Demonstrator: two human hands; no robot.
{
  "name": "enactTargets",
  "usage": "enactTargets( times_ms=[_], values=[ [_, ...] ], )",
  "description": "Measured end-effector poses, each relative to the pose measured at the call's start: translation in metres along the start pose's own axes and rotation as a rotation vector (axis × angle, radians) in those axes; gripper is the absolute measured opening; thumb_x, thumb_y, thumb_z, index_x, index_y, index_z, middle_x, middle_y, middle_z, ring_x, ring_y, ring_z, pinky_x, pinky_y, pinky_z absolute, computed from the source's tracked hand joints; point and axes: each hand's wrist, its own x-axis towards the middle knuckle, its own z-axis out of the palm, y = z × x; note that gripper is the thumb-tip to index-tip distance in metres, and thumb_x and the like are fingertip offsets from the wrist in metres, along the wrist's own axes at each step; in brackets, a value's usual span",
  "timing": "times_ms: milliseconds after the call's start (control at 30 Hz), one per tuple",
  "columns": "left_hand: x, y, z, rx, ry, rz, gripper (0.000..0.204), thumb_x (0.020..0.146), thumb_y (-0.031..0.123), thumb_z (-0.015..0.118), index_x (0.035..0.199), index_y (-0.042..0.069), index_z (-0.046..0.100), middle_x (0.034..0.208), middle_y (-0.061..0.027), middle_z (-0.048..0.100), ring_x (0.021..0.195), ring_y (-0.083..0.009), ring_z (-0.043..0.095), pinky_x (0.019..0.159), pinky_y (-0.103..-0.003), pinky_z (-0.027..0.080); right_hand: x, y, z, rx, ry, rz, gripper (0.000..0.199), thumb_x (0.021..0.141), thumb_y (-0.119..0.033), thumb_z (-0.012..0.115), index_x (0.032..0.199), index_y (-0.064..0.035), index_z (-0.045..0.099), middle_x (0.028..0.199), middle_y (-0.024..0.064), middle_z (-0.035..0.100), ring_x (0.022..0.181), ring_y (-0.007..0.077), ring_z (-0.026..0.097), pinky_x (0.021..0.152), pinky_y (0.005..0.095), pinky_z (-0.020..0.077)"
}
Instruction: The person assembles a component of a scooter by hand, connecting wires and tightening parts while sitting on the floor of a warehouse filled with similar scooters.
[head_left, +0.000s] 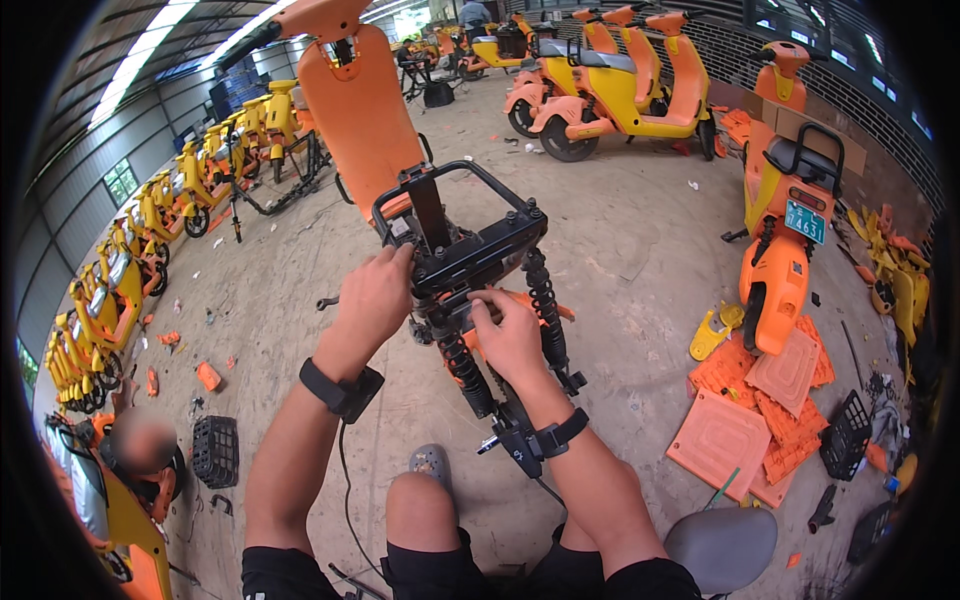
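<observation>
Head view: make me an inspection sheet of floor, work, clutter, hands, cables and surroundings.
Surface: concrete floor, orange scraps scattered.
Job's things: black scooter frame with coil-spring shock absorbers and orange front panel.
Clutter: orange panels piled at right; black basket at lower left.
Hands: left hand at the frame's left side; right hand near the shock absorbers' upper ends; grip unclear.
Cables: black cord hanging below the left wrist strap.
Surroundings: yellow-and-orange scooters ahead, more lined up at left.

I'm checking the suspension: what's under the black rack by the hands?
Below the black rack, two coil-spring shock absorbers show. The right hand covers part of the space between them, so what lies behind it cannot be seen.
</observation>
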Motion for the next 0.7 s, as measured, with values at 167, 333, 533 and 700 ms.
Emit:
enactTargets(
  times_ms=[167,333,533,700],
  values=[
    [0.000,0.006,-0.001,-0.095,0.069,-0.079,0.018,0.093,0.015,0.060,0.106,0.004,0.058,0.087,-0.0169,0.066,0.082,-0.0379,0.065,0.067,-0.049,0.051,0.000,0.001,0.000,-0.001,0.005,-0.006,0.023,0.094,-0.014,0.062,0.109,0.0005,0.071,0.081,0.0081,0.071,0.072,0.0124,0.066,0.070,0.0266,0.0521],
    [-0.002,0.004,0.004,-0.120,0.100,-0.099,0.015,0.092,0.015,0.061,0.099,0.003,0.055,0.082,-0.0184,0.064,0.080,-0.0393,0.064,0.066,-0.050,0.050,-0.003,-0.002,0.003,0.017,0.034,-0.023,0.022,0.094,-0.018,0.060,0.103,-0.0025,0.072,0.074,0.0114,0.071,0.069,0.0232,0.070,0.066,0.0341,0.0526],
    [-0.006,0.000,-0.003,-0.159,0.127,-0.061,0.012,0.092,0.013,0.060,0.100,0.005,0.062,0.084,-0.0183,0.064,0.081,-0.0398,0.064,0.068,-0.049,0.050,-0.003,0.001,0.003,-0.014,0.018,-0.015,0.023,0.094,-0.018,0.060,0.105,-0.0033,0.073,0.077,0.0110,0.073,0.072,0.0226,0.071,0.068,0.0335,0.0534],
    [-0.014,0.002,-0.022,-0.079,0.004,-0.103,0.029,0.093,0.011,0.057,0.120,0.011,0.067,0.087,-0.0171,0.065,0.081,-0.0392,0.064,0.069,-0.048,0.051,-0.003,0.001,0.006,-0.008,0.017,-0.011,0.022,0.094,-0.018,0.061,0.105,-0.0037,0.073,0.079,0.0114,0.073,0.075,0.0237,0.072,0.070,0.0336,0.0537]
  ],
)
